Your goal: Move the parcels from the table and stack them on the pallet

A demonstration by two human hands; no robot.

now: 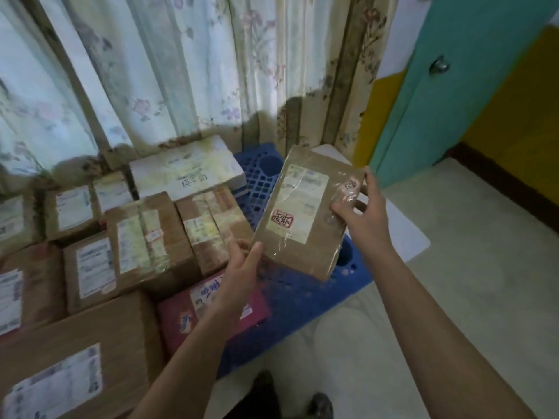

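Note:
A flat brown parcel (305, 213) with a white label and a red stamp is held tilted above the bare right part of the blue plastic pallet (290, 300). My left hand (242, 261) grips its lower left corner, thumb on top. My right hand (360, 207) grips its right edge, fingers curled over the taped face. Several brown cardboard parcels (145, 240) with white labels fill the pallet's left side. A dark red parcel (208, 313) lies at the pallet's near edge, and a white parcel (187, 170) lies at the back.
A flowered curtain (181, 71) hangs right behind the pallet. A teal door (447, 95) and yellow wall stand at the right. A white flat board (405, 234) lies under the pallet's right edge on the pale floor. My dark shoes (290, 397) are at the bottom.

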